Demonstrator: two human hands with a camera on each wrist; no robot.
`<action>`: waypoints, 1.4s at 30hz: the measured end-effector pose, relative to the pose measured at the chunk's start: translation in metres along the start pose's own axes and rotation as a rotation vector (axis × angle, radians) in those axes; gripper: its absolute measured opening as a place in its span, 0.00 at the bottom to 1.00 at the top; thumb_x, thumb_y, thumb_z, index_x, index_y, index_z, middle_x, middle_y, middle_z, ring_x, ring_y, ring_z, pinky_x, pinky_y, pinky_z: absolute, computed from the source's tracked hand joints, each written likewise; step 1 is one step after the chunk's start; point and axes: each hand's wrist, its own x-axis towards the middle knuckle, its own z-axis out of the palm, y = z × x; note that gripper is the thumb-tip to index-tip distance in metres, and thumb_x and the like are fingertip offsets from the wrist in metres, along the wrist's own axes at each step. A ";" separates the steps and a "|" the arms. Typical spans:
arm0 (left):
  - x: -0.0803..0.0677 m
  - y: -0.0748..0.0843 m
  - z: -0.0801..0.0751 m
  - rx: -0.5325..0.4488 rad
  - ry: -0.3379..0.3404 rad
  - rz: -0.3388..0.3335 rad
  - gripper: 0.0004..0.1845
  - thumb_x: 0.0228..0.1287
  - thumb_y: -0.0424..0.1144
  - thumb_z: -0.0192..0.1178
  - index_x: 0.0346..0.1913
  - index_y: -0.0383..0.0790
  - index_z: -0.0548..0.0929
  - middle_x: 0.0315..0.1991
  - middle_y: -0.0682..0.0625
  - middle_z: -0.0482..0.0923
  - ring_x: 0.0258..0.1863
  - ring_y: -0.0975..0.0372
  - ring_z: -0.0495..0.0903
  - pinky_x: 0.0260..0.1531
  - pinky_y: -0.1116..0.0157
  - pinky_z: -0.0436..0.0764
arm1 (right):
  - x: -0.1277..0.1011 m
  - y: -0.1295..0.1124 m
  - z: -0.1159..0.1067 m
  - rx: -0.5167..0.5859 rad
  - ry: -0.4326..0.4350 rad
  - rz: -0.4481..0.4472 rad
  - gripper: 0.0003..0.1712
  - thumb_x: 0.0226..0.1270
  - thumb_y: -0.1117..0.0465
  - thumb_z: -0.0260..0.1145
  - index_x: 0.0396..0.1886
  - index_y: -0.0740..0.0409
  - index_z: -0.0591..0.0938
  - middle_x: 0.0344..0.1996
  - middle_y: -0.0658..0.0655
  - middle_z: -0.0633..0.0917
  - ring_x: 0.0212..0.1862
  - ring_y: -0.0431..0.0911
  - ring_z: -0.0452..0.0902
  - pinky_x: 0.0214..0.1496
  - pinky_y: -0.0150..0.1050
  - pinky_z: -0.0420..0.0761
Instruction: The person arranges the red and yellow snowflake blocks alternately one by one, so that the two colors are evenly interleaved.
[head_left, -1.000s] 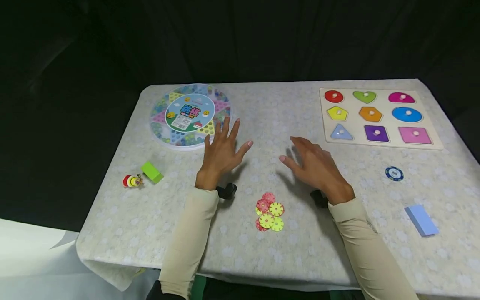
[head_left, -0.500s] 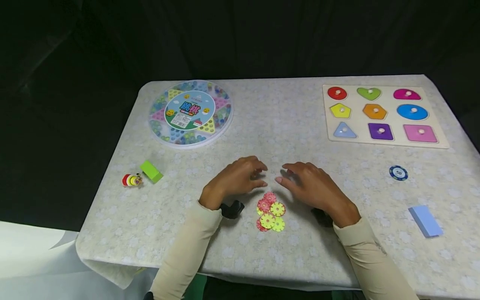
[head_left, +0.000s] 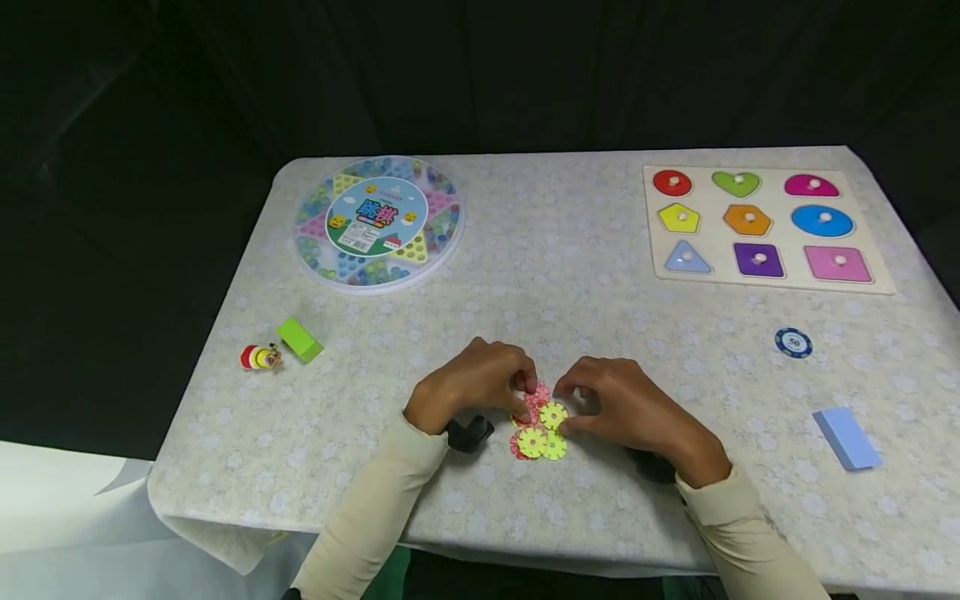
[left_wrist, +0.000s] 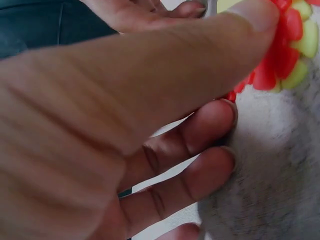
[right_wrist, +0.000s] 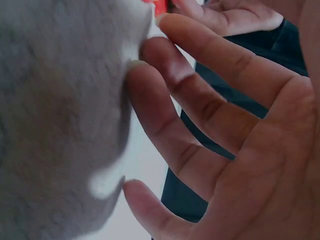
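Note:
A small cluster of red and yellow flower-shaped discs (head_left: 542, 432) lies on the pale patterned tablecloth (head_left: 600, 517) near the front edge. My left hand (head_left: 525, 388) reaches it from the left, fingers curled, thumb and fingertips pinching a red disc. In the left wrist view the thumb (left_wrist: 200, 60) lies over the red and yellow discs (left_wrist: 287, 50), with the fingers under them. My right hand (head_left: 564, 408) arches over from the right, its index finger and thumb around a yellow disc. In the right wrist view its fingertips (right_wrist: 145, 55) press the cloth beside a red piece (right_wrist: 160, 6).
A round marble-game box (head_left: 378, 223) sits at the back left, a wooden shape-puzzle board (head_left: 765, 285) at the back right. A green block (head_left: 300, 340) and a small striped toy (head_left: 258, 357) lie left. A poker chip (head_left: 793, 342) and blue block (head_left: 847, 439) lie right.
Both hands drew back from mid-table toward the front edge, their fingers curling from spread to closed on the disc cluster.

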 end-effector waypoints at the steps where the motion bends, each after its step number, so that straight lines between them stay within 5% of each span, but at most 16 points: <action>1: 0.000 0.000 0.000 0.000 0.000 0.003 0.13 0.50 0.49 0.78 0.35 0.51 0.87 0.34 0.60 0.84 0.36 0.70 0.79 0.52 0.57 0.70 | 0.001 0.000 0.001 -0.020 0.003 -0.013 0.18 0.45 0.54 0.84 0.38 0.48 0.88 0.35 0.44 0.85 0.34 0.37 0.77 0.41 0.39 0.74; 6: 0.000 -0.003 0.001 0.016 -0.007 0.020 0.10 0.52 0.49 0.77 0.32 0.52 0.87 0.29 0.62 0.82 0.32 0.72 0.77 0.52 0.58 0.67 | 0.003 0.001 0.005 -0.029 0.007 -0.020 0.17 0.44 0.53 0.84 0.34 0.44 0.87 0.31 0.41 0.83 0.33 0.36 0.75 0.48 0.48 0.69; 14: -0.001 -0.005 0.006 -0.004 -0.022 0.007 0.12 0.49 0.51 0.79 0.31 0.52 0.87 0.26 0.64 0.79 0.29 0.74 0.75 0.54 0.57 0.66 | 0.004 0.003 0.006 0.158 -0.029 0.049 0.15 0.45 0.59 0.84 0.30 0.47 0.84 0.28 0.41 0.83 0.32 0.35 0.77 0.65 0.70 0.57; 19: 0.001 -0.007 0.005 -0.030 -0.031 0.051 0.11 0.49 0.49 0.79 0.27 0.51 0.85 0.22 0.64 0.78 0.26 0.74 0.74 0.48 0.62 0.68 | 0.005 0.008 0.005 0.256 -0.061 0.067 0.15 0.47 0.59 0.83 0.29 0.45 0.83 0.24 0.39 0.82 0.30 0.33 0.78 0.63 0.57 0.60; 24: 0.004 -0.022 -0.003 -0.315 -0.024 0.133 0.07 0.55 0.39 0.75 0.30 0.42 0.87 0.26 0.54 0.85 0.24 0.72 0.76 0.31 0.74 0.74 | 0.006 0.014 -0.001 0.405 -0.116 0.108 0.10 0.53 0.60 0.79 0.30 0.46 0.84 0.27 0.43 0.84 0.31 0.35 0.80 0.47 0.35 0.74; 28: 0.005 -0.041 -0.018 -0.412 0.110 0.109 0.04 0.59 0.36 0.72 0.34 0.39 0.88 0.31 0.50 0.88 0.26 0.70 0.78 0.30 0.73 0.75 | 0.009 0.018 -0.009 0.502 -0.117 0.111 0.08 0.55 0.61 0.78 0.29 0.47 0.86 0.36 0.49 0.88 0.40 0.38 0.82 0.44 0.34 0.80; 34: 0.001 -0.073 -0.038 -0.383 0.361 -0.073 0.04 0.60 0.35 0.71 0.36 0.39 0.89 0.32 0.48 0.88 0.26 0.61 0.81 0.28 0.70 0.75 | 0.033 0.022 -0.025 0.573 -0.098 0.159 0.05 0.56 0.63 0.77 0.30 0.54 0.87 0.28 0.53 0.86 0.30 0.39 0.76 0.32 0.34 0.76; 42: 0.009 -0.094 -0.042 -0.374 0.477 -0.158 0.09 0.62 0.34 0.69 0.43 0.34 0.87 0.29 0.42 0.87 0.25 0.58 0.85 0.32 0.66 0.80 | 0.101 0.033 -0.025 0.659 -0.080 0.399 0.14 0.66 0.64 0.69 0.48 0.67 0.86 0.40 0.61 0.89 0.37 0.45 0.86 0.42 0.39 0.85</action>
